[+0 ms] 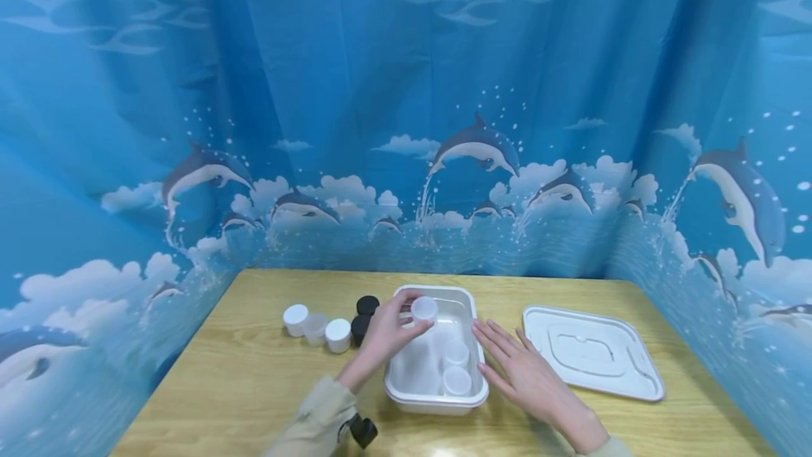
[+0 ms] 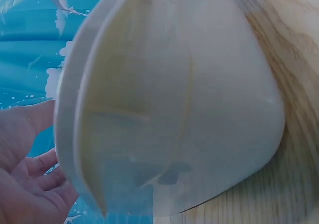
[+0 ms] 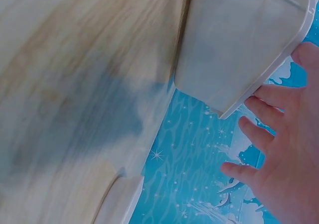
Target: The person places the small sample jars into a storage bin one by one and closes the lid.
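Note:
My left hand [image 1: 388, 326] pinches a small translucent white jar [image 1: 424, 309] between thumb and fingers, above the left part of a white rectangular tub [image 1: 406, 400]. In the left wrist view the tub's wall [image 2: 199, 94] fills most of the picture and hides the jar; only part of the left hand [image 2: 30, 164] shows. Two similar translucent jars [image 1: 457, 381] stand inside the tub at its near right. My right hand [image 1: 520, 372] has its fingers spread and straight, with the fingertips right at the tub's right rim, as the right wrist view also shows.
Left of the tub stand white-lidded jars [image 1: 338, 336], a translucent jar [image 1: 316, 329] and black-lidded ones [image 1: 367, 306]. A white tub lid [image 1: 593, 351] lies flat on the wooden table [image 1: 254, 386] to the right. A dolphin-print curtain [image 1: 355, 125] hangs behind.

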